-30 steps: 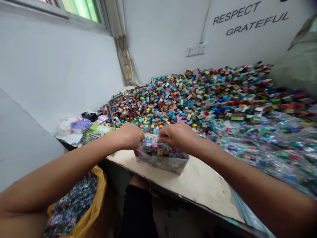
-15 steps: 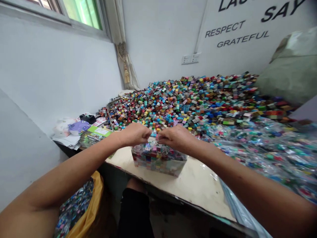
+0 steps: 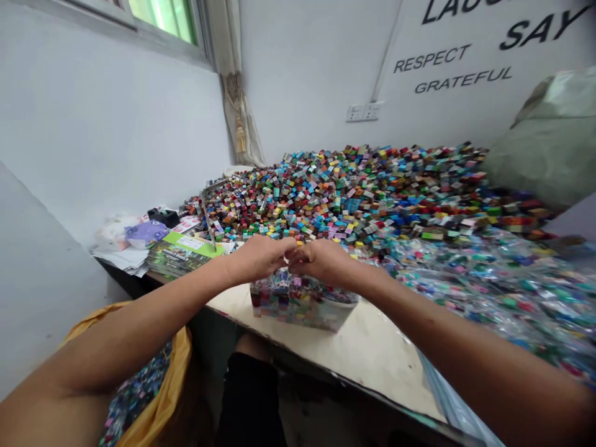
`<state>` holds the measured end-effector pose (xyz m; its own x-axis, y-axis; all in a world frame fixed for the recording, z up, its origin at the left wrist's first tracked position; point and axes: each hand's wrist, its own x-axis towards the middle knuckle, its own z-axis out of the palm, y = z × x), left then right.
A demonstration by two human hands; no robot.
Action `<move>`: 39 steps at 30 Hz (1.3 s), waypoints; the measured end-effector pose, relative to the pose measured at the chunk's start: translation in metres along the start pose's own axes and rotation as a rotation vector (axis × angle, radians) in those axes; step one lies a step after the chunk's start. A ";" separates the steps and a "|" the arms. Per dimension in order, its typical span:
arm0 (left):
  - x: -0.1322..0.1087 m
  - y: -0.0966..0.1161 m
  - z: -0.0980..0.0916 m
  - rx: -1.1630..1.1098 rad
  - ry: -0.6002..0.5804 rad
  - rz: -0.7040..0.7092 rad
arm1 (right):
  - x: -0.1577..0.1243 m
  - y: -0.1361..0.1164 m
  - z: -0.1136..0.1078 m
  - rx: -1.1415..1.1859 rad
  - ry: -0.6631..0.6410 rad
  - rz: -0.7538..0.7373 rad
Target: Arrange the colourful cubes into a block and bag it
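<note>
A clear plastic bag packed with small coloured blocks (image 3: 298, 304) stands on the pale table (image 3: 372, 347) in front of me. My left hand (image 3: 261, 256) and my right hand (image 3: 319, 259) meet above its top, fingers pinched on the bag's upper edge, knuckles almost touching. Behind them spreads a huge heap of loose coloured blocks (image 3: 363, 186). What lies between my fingertips is hidden by the hands.
Filled clear bags of blocks (image 3: 493, 292) pile up on the right. Printed leaflets and papers (image 3: 179, 251) lie at the table's left end. A yellow sack of filled bags (image 3: 149, 397) sits below left. A greenish sack (image 3: 549, 143) leans at the far right wall.
My two hands have drawn together over the top of the bag, from apart at its corners to nearly touching. The view has shifted slightly.
</note>
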<state>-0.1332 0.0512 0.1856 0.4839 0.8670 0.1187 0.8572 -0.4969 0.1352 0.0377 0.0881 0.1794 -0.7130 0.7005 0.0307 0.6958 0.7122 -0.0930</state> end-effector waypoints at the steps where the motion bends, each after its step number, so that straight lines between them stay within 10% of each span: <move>1: -0.004 -0.004 -0.001 -0.137 0.019 -0.023 | -0.001 0.000 0.002 0.014 0.015 -0.011; 9: -0.048 -0.032 0.055 -1.229 0.202 -0.266 | -0.003 0.010 0.012 0.136 0.115 -0.130; 20: -0.035 -0.014 0.089 -1.187 0.547 -0.370 | 0.000 0.014 0.019 0.126 0.147 -0.186; 31: -0.025 -0.005 0.057 -0.689 0.365 -0.167 | -0.008 0.006 0.005 0.027 0.128 -0.128; 35: -0.023 -0.008 0.057 -0.676 0.331 -0.092 | -0.044 0.033 -0.020 0.275 0.312 -0.013; 39: -0.022 -0.010 0.059 -0.676 0.356 -0.037 | -0.084 0.072 0.006 0.841 0.367 0.207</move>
<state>-0.1417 0.0393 0.1236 0.2723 0.8765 0.3969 0.5222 -0.4811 0.7042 0.1476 0.0805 0.1641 -0.4106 0.8819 0.2319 0.4116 0.4062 -0.8158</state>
